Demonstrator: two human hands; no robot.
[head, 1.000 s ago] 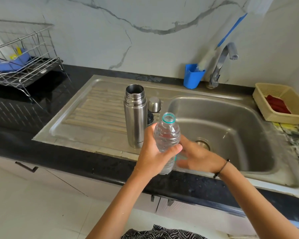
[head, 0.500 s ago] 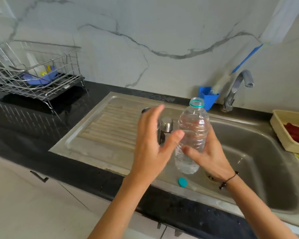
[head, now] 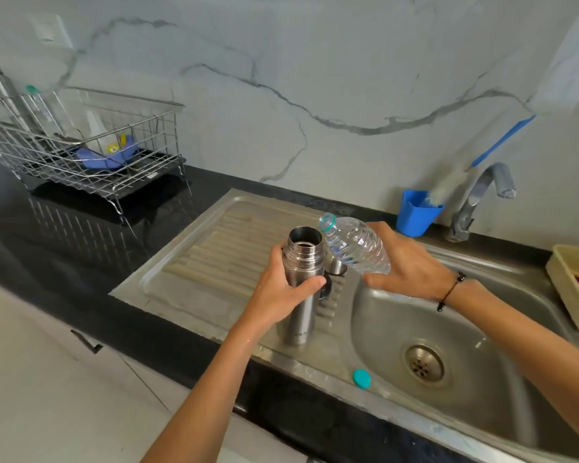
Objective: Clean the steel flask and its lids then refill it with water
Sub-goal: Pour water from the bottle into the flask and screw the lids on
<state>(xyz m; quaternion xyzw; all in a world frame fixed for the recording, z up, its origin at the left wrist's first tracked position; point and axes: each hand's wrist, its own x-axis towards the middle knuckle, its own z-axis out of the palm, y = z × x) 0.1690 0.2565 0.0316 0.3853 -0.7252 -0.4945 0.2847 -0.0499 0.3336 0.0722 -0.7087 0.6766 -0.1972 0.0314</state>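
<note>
I am at the fill-up step. My left hand (head: pixel 283 289) grips the steel flask (head: pixel 303 282), upright on the sink's drainboard (head: pixel 214 248). My right hand (head: pixel 405 262) holds the tipped water bottle (head: pixel 355 243) by its mouth. Next, I think, tip more.

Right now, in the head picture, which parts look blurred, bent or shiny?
Head view: the long brush in the blue plastic cup is smeared by motion; the wide lens bends the black stone counter edge; daylight glints on the steel flask and the clear ribbed water bottle; both hands are fairly sharp.
</note>
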